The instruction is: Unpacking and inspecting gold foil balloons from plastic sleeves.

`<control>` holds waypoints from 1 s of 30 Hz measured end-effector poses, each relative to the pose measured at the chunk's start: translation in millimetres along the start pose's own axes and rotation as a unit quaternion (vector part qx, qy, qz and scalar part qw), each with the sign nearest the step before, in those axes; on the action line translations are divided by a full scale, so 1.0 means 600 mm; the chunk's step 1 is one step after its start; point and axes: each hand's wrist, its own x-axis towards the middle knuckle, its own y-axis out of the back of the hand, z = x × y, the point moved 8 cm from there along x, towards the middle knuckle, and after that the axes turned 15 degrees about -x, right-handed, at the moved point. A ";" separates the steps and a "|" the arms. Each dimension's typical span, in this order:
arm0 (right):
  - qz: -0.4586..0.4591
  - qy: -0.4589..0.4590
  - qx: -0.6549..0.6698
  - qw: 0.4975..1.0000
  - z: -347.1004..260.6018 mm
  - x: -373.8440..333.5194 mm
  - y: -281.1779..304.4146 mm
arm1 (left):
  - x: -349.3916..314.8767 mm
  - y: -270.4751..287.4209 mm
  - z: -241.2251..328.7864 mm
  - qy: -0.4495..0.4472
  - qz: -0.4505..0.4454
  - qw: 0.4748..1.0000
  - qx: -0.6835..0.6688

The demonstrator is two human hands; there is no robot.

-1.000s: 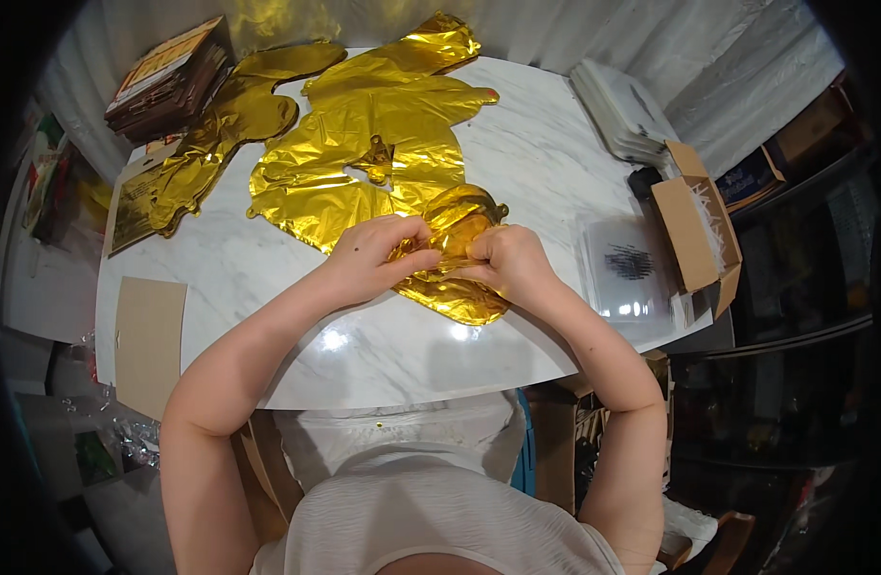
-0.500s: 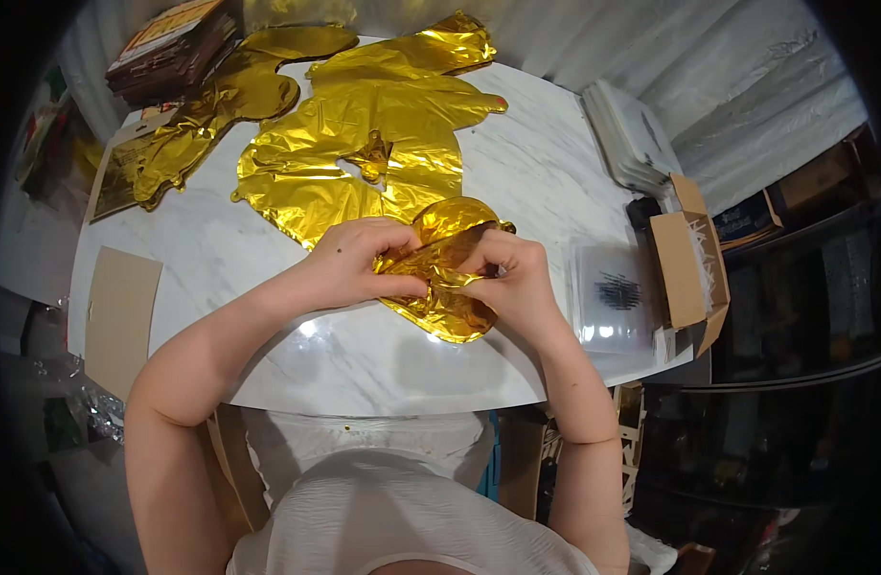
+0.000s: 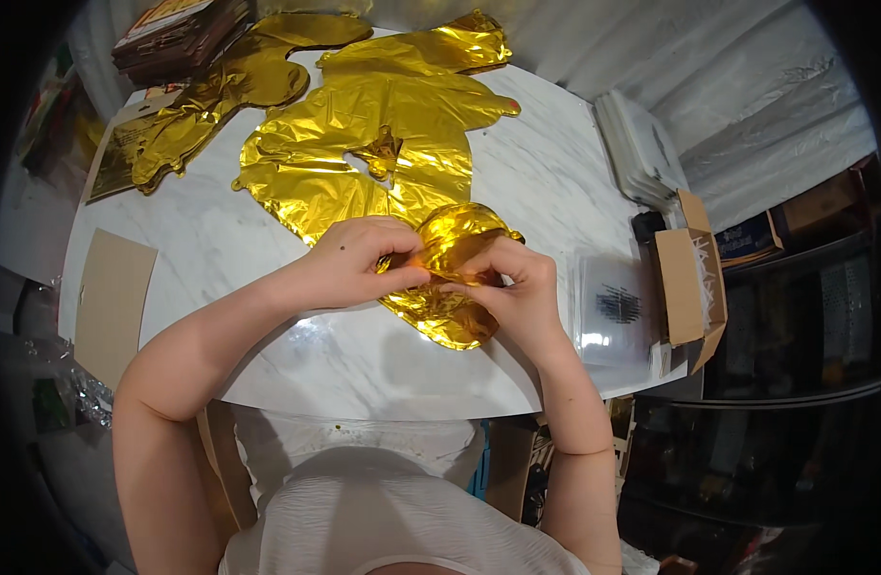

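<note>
A shiny gold foil balloon, flat and crumpled, is held between my two hands over the near middle of the table. My left hand pinches its left side between thumb and fingers. From the right, my right hand grips a fold of the same foil, thumb and fingertips together. The lower part of the balloon hangs below my fingers, its edge close to the table top. Just beyond lies a larger flat gold foil balloon with a gap in its middle, partly overlapped by the held one.
More gold foil balloons lie at the far left, near a stack of packs. A beige card rests at the left edge. On the right are clear plastic bags, an open cardboard box and stacked pale plastic cases.
The view has shifted slightly. My right fingers have moved a little along the foil fold, and the balloon's upper flap has changed shape. Both hands keep their hold.
</note>
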 end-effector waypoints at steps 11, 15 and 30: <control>0.110 0.058 -0.015 0.992 -0.060 -0.007 0.047 | -0.003 0.005 0.000 0.005 0.030 0.999 0.011; 0.165 0.314 -0.096 0.930 -0.100 -0.058 0.080 | -0.004 0.004 -0.001 0.017 0.025 0.999 0.018; -0.083 0.174 -0.208 0.959 -0.076 -0.039 0.009 | -0.004 0.003 -0.005 0.023 0.034 0.999 0.027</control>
